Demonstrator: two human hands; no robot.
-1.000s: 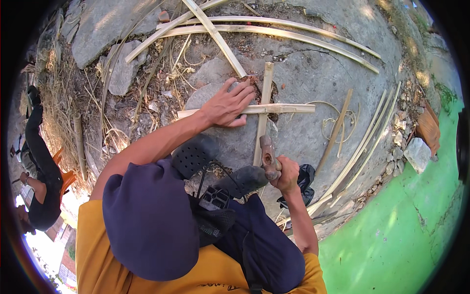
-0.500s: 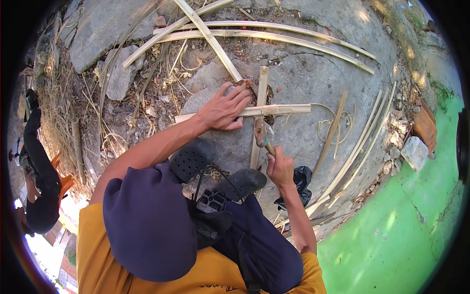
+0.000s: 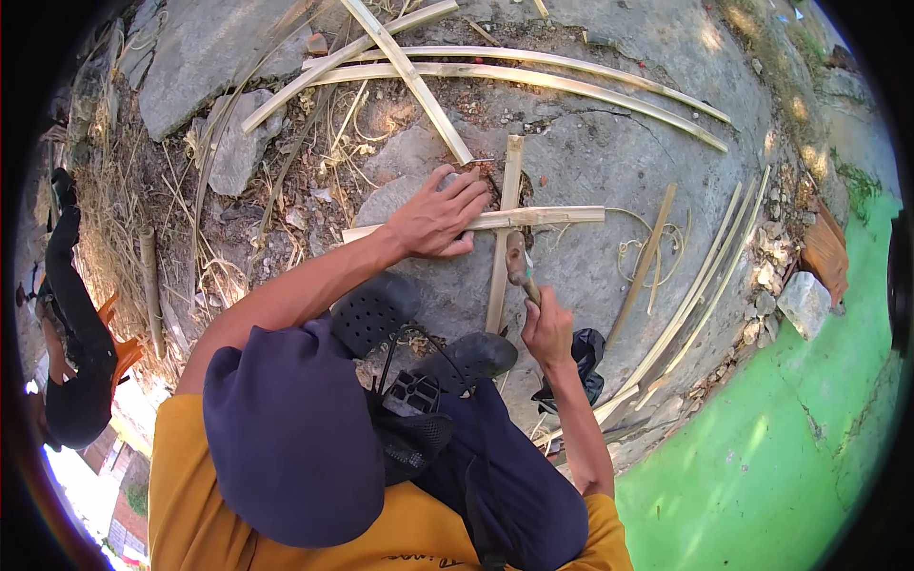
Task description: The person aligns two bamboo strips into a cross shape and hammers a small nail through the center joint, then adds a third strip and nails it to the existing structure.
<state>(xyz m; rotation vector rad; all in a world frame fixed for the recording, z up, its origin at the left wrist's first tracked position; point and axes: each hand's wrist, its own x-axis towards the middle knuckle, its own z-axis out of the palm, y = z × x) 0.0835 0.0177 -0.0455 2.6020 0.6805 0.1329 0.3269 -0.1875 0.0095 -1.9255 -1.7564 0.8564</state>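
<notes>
Two pale strips of split wood or bamboo lie crossed on the ground in front of me. My left hand [image 3: 440,219] holds down the crosswise strip [image 3: 566,215] left of the crossing, its thumb on the near side and its fingers on the far side. Beneath it, the other strip [image 3: 501,281] runs away from my feet. My right hand [image 3: 547,330] is closed round the handle of a hammer [image 3: 517,257]. The hammer's head hovers over or rests by the crossing, on its near side; I cannot tell if it touches.
Long pale strips [image 3: 562,84] and a slanting strip [image 3: 411,81] lie at the far side. More thin strips [image 3: 709,276] lie to the right, near a black plastic bag [image 3: 586,360], a pale stone [image 3: 805,305] and green-painted ground [image 3: 733,457]. Another person [image 3: 76,352] is at the left.
The hammer's head has shifted slightly right and nearer me, turning a little in my right hand. My left hand keeps its place on the crosswise strip.
</notes>
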